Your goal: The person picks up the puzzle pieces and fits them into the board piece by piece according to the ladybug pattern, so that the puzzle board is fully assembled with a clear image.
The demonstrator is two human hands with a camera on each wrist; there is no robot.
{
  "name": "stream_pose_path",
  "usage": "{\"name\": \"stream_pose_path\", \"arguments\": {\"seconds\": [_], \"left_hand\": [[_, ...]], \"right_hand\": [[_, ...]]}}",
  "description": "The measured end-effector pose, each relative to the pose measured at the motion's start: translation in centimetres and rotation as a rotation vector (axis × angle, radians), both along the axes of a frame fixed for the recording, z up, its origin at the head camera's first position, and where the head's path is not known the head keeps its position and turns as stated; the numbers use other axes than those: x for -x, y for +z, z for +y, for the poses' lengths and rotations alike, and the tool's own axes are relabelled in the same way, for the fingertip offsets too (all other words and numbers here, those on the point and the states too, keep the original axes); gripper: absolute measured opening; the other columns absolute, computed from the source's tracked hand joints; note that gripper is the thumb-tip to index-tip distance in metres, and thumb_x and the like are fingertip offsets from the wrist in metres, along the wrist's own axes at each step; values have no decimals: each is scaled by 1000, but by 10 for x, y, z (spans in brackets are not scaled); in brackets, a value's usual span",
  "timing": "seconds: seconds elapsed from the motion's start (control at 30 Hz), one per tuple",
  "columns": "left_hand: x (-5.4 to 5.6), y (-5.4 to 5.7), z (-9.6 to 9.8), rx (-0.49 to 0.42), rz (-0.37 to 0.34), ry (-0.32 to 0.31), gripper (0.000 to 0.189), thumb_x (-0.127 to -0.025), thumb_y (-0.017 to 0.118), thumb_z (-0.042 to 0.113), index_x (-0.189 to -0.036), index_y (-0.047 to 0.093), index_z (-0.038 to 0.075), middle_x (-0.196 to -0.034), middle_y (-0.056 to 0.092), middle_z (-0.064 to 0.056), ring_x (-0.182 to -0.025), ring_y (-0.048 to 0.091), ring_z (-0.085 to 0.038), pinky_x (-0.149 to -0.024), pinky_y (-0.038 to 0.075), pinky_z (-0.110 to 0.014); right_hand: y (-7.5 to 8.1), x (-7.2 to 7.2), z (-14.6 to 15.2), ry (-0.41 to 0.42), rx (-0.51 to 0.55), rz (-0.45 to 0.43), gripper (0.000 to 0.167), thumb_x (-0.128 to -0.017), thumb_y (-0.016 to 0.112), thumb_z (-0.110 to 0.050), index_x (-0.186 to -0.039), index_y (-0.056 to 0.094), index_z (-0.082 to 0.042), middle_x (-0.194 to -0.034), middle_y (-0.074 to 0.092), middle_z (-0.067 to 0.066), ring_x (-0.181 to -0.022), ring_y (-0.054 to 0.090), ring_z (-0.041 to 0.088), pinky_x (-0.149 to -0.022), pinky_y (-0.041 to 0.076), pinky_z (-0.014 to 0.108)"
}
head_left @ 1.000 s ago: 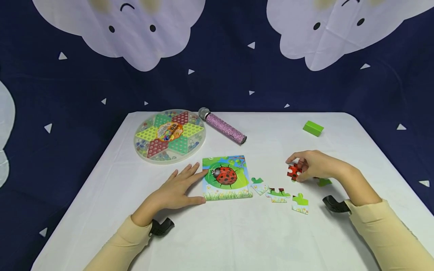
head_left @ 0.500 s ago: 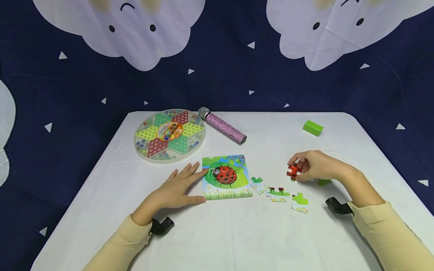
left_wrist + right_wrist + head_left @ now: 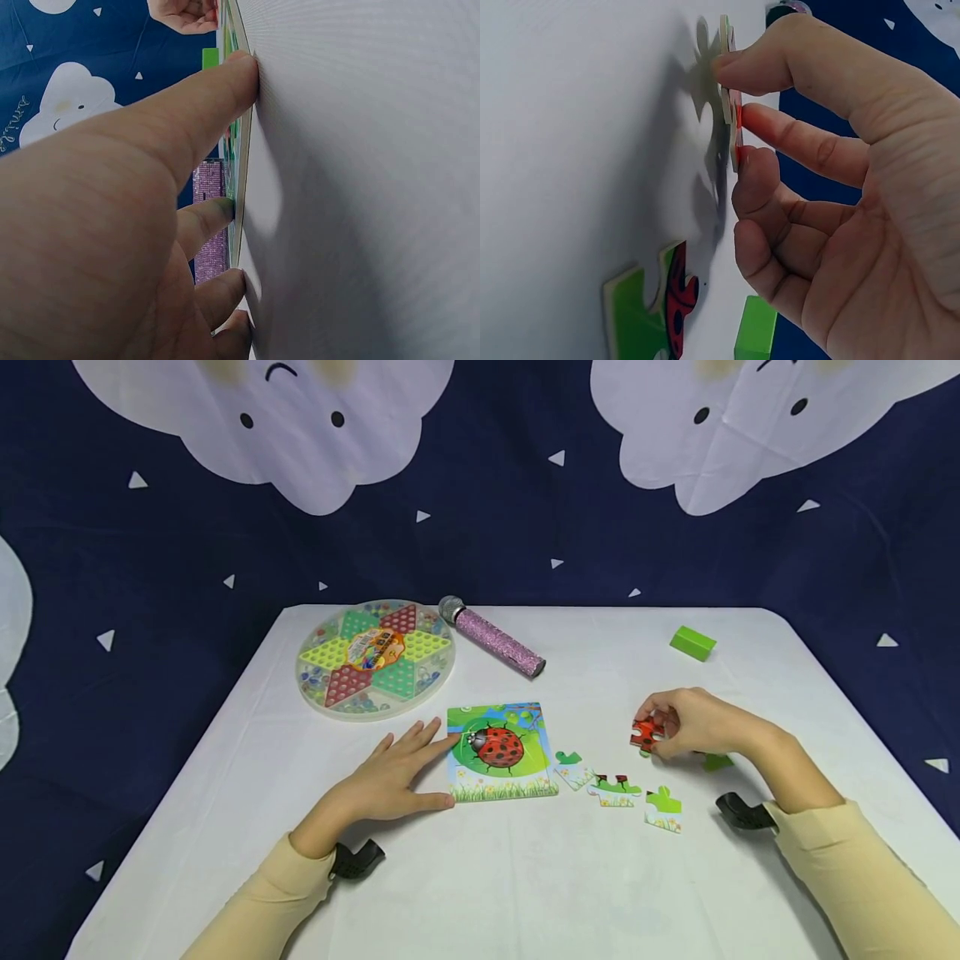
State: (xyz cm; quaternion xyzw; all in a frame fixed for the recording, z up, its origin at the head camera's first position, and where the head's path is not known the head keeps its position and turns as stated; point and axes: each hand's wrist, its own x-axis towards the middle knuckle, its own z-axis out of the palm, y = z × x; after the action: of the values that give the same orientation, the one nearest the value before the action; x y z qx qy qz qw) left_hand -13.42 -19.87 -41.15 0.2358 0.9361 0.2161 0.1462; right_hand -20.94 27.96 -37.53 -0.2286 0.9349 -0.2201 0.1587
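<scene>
A square ladybug puzzle board point(image 3: 536, 777) lies flat on the white table. My left hand point(image 3: 386, 787), fingers spread, touches its left edge with thumb and index finger; in the left wrist view the thumb presses on the board's side. To the right of the board, my right hand point(image 3: 701, 724) pinches a red, black-spotted jigsaw piece point(image 3: 642, 737) between thumb and fingers. The right wrist view has this piece point(image 3: 737, 139) edge-on, raised off the table and casting a shadow. Beneath that hand lies a green-and-red jigsaw piece point(image 3: 630, 315), partly hidden in the head view.
Loose grass-and-flower pieces point(image 3: 574, 774), point(image 3: 615, 791), point(image 3: 664, 814) lie between the board and my right wrist. Further back are a round Chinese checkers set point(image 3: 375, 706), a pink glitter microphone point(image 3: 495, 642) and a green block point(image 3: 692, 644).
The red piece has turned slightly in my right fingers and shifted a little left and away. My left hand stays on the board's edge.
</scene>
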Motion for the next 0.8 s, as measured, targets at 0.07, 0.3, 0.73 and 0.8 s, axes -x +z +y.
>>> {"name": "stream_pose_path", "arguments": {"seconds": [0.07,0.3,0.73,0.8], "left_hand": [[0,1,0,0,-1,1,90,-96,75,58,-171,33,29,-182,14,-11,-169,10,-40,-132,6,-73],[-1,2,0,-2,-4,3,90,-96,75,57,-170,33,29,-182,15,-11,-169,10,-41,-131,6,-73],[0,1,0,-6,0,-1,91,-95,75,58,-170,34,28,-182,15,-12,-169,11,-41,-131,6,-74],[0,1,0,-4,2,-1,90,-95,75,58,-170,34,28,-182,15,-12,-169,11,-41,-131,7,-74]], "right_hand": [[2,1,-2,5,4,6,40,-77,88,-14,-115,74,-14,-78,63,-4,-72,56,12,-65,47,25],[8,3,-13,29,17,8,38,-81,85,-12,-117,75,-17,-79,64,-3,-73,57,13,-63,49,26],[18,9,-44,101,47,9,36,-83,87,-17,-117,76,-19,-90,70,-6,-83,62,15,-72,50,26],[19,9,-48,111,53,6,37,-82,87,-16,-118,76,-18,-90,70,-5,-83,62,14,-71,50,26]]}}
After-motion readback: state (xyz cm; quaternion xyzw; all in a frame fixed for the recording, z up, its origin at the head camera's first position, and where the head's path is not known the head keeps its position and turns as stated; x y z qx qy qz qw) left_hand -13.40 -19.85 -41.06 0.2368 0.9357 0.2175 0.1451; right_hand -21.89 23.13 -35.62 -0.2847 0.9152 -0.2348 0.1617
